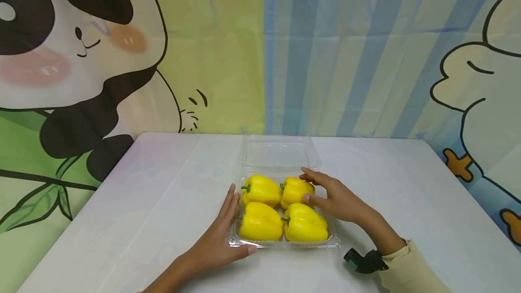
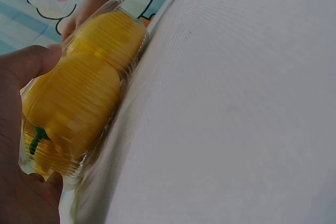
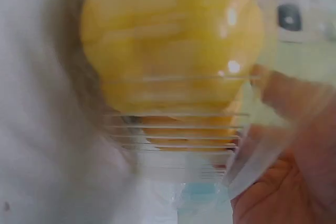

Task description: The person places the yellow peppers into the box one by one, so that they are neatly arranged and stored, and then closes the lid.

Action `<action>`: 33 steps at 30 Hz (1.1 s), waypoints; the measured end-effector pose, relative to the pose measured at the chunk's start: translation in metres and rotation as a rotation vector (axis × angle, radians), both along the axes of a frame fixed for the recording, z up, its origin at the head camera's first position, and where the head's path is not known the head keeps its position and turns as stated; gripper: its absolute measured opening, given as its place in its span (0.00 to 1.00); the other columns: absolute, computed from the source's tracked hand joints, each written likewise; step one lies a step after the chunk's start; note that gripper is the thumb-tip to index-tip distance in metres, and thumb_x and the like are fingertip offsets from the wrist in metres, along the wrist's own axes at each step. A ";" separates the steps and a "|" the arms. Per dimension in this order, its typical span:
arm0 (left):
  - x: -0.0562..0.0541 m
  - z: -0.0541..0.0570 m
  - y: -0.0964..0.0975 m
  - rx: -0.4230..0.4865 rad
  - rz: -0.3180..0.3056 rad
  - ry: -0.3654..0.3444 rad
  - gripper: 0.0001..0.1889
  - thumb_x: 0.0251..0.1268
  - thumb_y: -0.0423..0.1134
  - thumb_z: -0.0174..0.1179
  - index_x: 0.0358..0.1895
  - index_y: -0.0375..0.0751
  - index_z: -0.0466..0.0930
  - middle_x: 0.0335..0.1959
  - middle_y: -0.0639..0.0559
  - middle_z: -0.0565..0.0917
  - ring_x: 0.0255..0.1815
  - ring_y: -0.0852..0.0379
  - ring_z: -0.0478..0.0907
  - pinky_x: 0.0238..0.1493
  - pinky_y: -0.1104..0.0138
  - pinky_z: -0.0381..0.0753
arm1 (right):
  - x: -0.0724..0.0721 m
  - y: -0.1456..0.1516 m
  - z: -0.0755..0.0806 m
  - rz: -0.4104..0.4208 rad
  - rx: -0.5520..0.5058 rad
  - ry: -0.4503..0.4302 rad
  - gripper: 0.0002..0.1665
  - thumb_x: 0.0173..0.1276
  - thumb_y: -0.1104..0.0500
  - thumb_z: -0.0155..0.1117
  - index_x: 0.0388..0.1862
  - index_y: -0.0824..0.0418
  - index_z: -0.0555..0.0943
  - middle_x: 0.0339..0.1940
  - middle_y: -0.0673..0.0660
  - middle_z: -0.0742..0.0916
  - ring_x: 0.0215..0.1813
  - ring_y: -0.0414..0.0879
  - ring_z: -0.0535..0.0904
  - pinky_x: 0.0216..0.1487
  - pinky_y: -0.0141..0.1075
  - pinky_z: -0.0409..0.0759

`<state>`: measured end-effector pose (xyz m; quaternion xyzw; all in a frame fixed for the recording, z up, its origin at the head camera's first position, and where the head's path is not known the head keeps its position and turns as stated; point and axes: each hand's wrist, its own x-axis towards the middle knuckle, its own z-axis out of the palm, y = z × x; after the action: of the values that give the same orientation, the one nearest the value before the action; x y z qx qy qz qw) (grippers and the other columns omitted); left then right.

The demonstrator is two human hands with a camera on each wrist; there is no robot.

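Several yellow bell peppers with green stems sit in a clear plastic clamshell box [image 1: 293, 244], its lid [image 1: 278, 153] tipped open toward the back. My right hand [image 1: 343, 200] grips the back right bell pepper [image 1: 296, 190], thumb on its near side and fingers behind it. Along the box's left wall rests my left hand [image 1: 220, 241], its fingers stretched out and its thumb by the front edge. The left wrist view shows that thumb near the rim, beside a front bell pepper [image 2: 84, 98]. Through the blurred plastic, a bell pepper [image 3: 173, 40] appears in the right wrist view.
The box stands on a white-covered table [image 1: 142, 202]. Behind the table hangs a printed cloth [image 1: 220, 49] with a panda and blue stripes. A black device [image 1: 366, 261] is strapped on the right wrist, below the sleeve [image 1: 411, 272].
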<state>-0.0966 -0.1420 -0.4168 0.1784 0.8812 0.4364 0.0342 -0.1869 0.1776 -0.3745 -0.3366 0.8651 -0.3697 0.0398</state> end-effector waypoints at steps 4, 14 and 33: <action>0.001 0.001 0.000 0.005 -0.002 0.000 0.62 0.50 0.64 0.69 0.79 0.51 0.32 0.79 0.56 0.28 0.77 0.51 0.40 0.69 0.42 0.52 | -0.004 0.004 0.003 -0.017 -0.066 -0.095 0.36 0.75 0.53 0.56 0.76 0.64 0.59 0.64 0.62 0.77 0.64 0.58 0.73 0.63 0.51 0.71; 0.001 0.002 0.000 0.014 -0.008 0.002 0.63 0.50 0.63 0.69 0.79 0.49 0.33 0.79 0.55 0.29 0.77 0.49 0.40 0.68 0.40 0.52 | -0.012 0.011 0.004 -0.069 -0.203 -0.073 0.24 0.77 0.59 0.53 0.69 0.63 0.71 0.58 0.61 0.81 0.58 0.53 0.79 0.57 0.41 0.78; 0.001 0.002 0.000 0.008 -0.012 -0.019 0.62 0.50 0.63 0.68 0.79 0.50 0.34 0.79 0.56 0.28 0.77 0.50 0.42 0.69 0.42 0.52 | -0.043 0.021 0.000 -0.300 -0.329 0.022 0.27 0.77 0.54 0.53 0.71 0.61 0.68 0.68 0.58 0.75 0.67 0.52 0.70 0.62 0.35 0.73</action>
<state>-0.0957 -0.1423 -0.4144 0.1795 0.8780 0.4414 0.0446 -0.2297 0.1989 -0.3746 -0.2103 0.8339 -0.5040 -0.0804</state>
